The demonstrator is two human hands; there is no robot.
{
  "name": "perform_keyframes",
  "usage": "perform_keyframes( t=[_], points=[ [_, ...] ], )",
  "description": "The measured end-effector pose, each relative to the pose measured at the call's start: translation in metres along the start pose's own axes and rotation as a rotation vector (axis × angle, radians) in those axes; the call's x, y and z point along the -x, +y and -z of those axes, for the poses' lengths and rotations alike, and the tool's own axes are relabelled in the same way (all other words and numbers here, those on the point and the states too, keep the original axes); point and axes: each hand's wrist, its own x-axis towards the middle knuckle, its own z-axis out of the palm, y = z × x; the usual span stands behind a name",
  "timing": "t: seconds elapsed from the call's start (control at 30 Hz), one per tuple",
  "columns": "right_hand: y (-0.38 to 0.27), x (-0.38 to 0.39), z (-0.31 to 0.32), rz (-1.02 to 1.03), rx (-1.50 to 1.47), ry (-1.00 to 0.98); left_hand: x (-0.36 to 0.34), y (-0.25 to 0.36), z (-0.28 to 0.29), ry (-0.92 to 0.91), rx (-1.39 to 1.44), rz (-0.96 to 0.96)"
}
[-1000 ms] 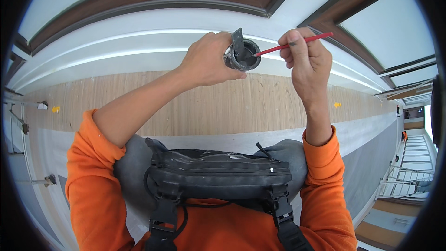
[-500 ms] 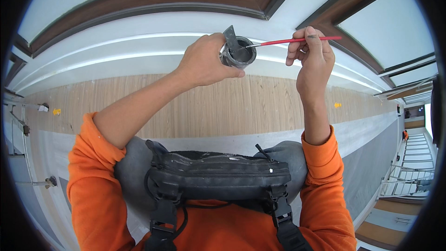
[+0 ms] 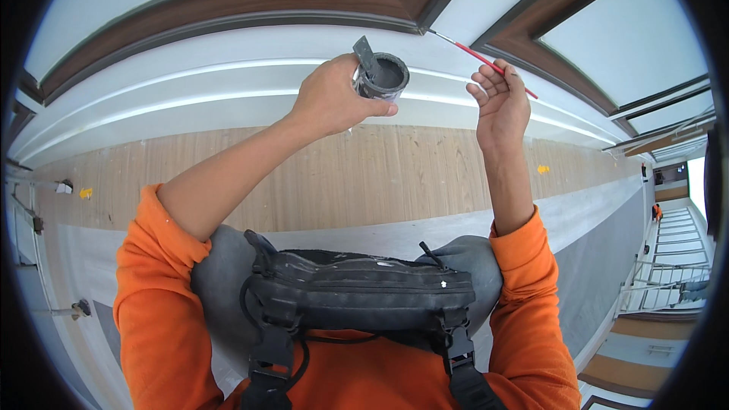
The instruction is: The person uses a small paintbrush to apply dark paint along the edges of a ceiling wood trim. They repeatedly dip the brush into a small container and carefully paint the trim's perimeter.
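Note:
My left hand (image 3: 332, 96) is wrapped round a small paint can (image 3: 380, 94) that holds dark grey paint (image 3: 389, 72). A flat grey paddle (image 3: 367, 54) stands in the can and leans on its left rim. In my right hand (image 3: 503, 110) is a thin paintbrush (image 3: 481, 58) with a red handle, pinched between thumb and fingers. Its tip meets the lower corner of the dark grey edging (image 3: 422, 28) around a brown wooden wall frame (image 3: 304, 1), or is very close to it.
White baseboard moulding (image 3: 228, 80) runs along the wall above a wood-look floor (image 3: 342, 175). Another brown frame (image 3: 524, 26) is at right. A black waist bag (image 3: 357, 288) lies across my lap. Metal scaffolding (image 3: 672, 258) stands far right, with more metal poles (image 3: 45, 310) at left.
The brush has left the can, and its tip has gone up to the frame's corner. My right hand turned and lowered slightly. The can shifted a little left and up.

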Motion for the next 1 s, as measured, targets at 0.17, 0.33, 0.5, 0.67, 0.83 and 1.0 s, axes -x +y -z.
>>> perform_keyframes(
  t=[0.17, 0.33, 0.5, 0.67, 0.83, 1.0],
  points=[
    [0.003, 0.0, -0.01, 0.261, 0.291, -0.085, 0.002, -0.001, -0.002, -0.008, -0.02, -0.025],
    [0.001, 0.006, -0.023, 0.486, 0.54, -0.168, 0.002, 0.0, 0.002, -0.026, -0.037, -0.026],
    [-0.001, 0.01, -0.028, 0.594, 0.713, -0.164, 0.003, -0.005, 0.002, -0.009, -0.046, -0.053],
    [-0.002, 0.01, -0.032, 0.655, 0.792, -0.18, 0.005, 0.001, 0.007, -0.025, -0.045, -0.073],
    [-0.005, 0.01, -0.035, 0.683, 0.913, -0.165, 0.005, -0.006, 0.007, -0.013, -0.045, -0.077],
    [-0.007, 0.011, -0.037, 0.699, 0.934, -0.149, 0.007, -0.004, 0.009, -0.018, -0.034, -0.073]
  ],
)
